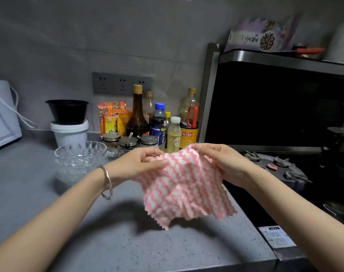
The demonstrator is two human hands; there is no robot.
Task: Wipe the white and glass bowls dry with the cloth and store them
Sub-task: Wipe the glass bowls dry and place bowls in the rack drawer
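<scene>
Above the grey speckled tabletop [108, 232], our left hand [145, 161] and right hand [220, 160] pinch the top edge of the pink-and-white striped cloth [186, 191] in curled fingers, the clear cut-glass bowl [79, 160] standing near, to the left.

One wide-angle view from the head, tipped forward and down, sitting close over the grey counter [112, 242], facing the back wall [108, 36] and stove [281, 163].

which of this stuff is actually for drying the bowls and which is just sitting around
For the job: cloth, gripped by left hand and right hand; glass bowl on the counter.

Just lying about: sauce bottles, spice jars, white tub, black bowl, stove.
</scene>
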